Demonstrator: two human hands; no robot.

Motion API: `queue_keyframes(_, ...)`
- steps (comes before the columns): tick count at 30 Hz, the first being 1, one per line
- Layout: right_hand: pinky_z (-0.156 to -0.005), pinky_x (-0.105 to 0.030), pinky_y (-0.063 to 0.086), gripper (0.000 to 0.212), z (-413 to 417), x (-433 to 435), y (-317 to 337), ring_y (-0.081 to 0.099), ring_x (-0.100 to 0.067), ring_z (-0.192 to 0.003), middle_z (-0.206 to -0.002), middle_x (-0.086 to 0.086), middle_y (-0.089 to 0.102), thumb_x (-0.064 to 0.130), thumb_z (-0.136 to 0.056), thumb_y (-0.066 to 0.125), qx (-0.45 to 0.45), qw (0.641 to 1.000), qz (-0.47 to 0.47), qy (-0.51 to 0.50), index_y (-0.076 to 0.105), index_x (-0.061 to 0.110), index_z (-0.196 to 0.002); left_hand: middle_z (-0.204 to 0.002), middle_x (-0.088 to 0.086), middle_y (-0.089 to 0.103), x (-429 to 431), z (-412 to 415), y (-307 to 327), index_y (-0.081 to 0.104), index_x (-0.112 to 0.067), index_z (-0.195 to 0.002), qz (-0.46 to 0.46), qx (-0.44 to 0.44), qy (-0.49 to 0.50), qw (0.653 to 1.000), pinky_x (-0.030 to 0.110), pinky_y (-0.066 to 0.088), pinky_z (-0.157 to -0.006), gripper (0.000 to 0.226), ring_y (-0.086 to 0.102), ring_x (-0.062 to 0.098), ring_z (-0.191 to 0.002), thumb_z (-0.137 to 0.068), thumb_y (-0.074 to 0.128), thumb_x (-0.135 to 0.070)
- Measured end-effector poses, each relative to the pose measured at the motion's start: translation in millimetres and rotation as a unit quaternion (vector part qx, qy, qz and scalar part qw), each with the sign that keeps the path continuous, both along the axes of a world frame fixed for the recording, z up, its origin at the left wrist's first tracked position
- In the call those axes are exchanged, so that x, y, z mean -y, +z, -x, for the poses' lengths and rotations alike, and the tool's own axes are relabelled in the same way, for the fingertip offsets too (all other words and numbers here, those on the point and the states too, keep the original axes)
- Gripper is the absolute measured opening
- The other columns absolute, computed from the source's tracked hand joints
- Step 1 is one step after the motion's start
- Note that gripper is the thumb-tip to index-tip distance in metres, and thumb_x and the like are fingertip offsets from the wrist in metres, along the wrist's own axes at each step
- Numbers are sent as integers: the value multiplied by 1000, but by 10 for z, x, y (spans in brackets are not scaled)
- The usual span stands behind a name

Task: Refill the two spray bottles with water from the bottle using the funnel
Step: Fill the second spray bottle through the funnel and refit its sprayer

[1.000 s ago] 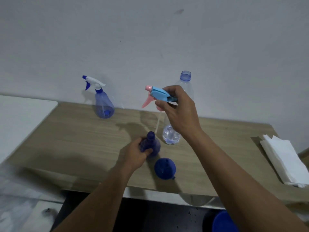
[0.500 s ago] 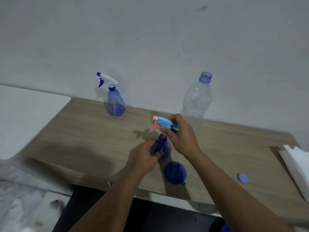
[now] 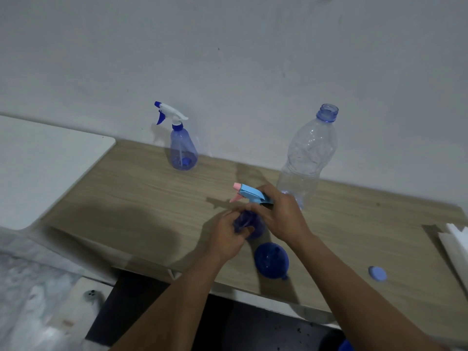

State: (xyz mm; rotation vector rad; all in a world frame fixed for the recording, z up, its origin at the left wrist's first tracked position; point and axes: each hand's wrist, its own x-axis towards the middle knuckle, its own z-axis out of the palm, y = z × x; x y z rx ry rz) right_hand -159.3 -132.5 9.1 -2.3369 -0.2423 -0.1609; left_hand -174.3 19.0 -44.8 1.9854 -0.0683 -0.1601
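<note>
A small dark-blue spray bottle (image 3: 255,225) stands mid-table, and my left hand (image 3: 229,236) grips its body. My right hand (image 3: 278,216) holds its light-blue and pink spray head (image 3: 249,195) right on top of the bottle's neck; the neck itself is hidden by my fingers. A blue funnel (image 3: 271,259) lies on its side just in front of the bottle. The clear water bottle (image 3: 307,158) stands uncapped behind my right hand and looks almost empty. A second spray bottle (image 3: 182,148) with a white and blue head stands at the back by the wall.
The blue bottle cap (image 3: 377,273) lies on the wooden table (image 3: 141,206) to the right. Folded white paper towels (image 3: 455,244) sit at the right edge. A white surface (image 3: 43,168) adjoins the table on the left. The wall is close behind.
My right hand has lowered the spray head from in front of the water bottle down onto the small bottle's neck. My left hand kept hold of the bottle throughout.
</note>
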Motion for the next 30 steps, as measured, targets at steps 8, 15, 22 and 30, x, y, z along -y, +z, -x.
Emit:
queue_keyframes(8,-73,-33,54,20,-41,-16,-101,64,-8,-78,-83,9,67,32,-84,78,-51,998,-21,-23,61,23,-89,-104,-3,71,13,28,-15,67,-13,-115,37,-3,18,999,12,47,-76,38,64,-8,-86,-81,70,3)
queue_keyframes(15,-73,-41,57,30,-28,-137,-238,64,-9,-78,-85,11,62,34,-80,80,-40,993,-57,-93,54,22,-89,-97,-19,63,31,18,-34,70,-10,-110,30,11,39,999,1,41,-76,32,61,-12,-90,-81,72,2)
queue_keyframes(22,-73,-41,57,19,33,-157,-297,65,-11,-80,-86,8,66,36,-89,68,-25,994,-84,-66,57,21,-94,-102,-9,70,11,-6,-2,70,-18,-113,32,18,23,999,4,44,-76,39,65,-4,-94,-77,75,-3)
queue_keyframes(30,-66,-31,55,32,-3,-246,-324,64,-4,-75,-79,10,66,37,-79,80,-41,981,-126,-144,57,21,-93,-86,-14,60,33,43,59,66,1,-108,33,17,8,999,0,42,-67,36,59,-21,-78,-80,57,21)
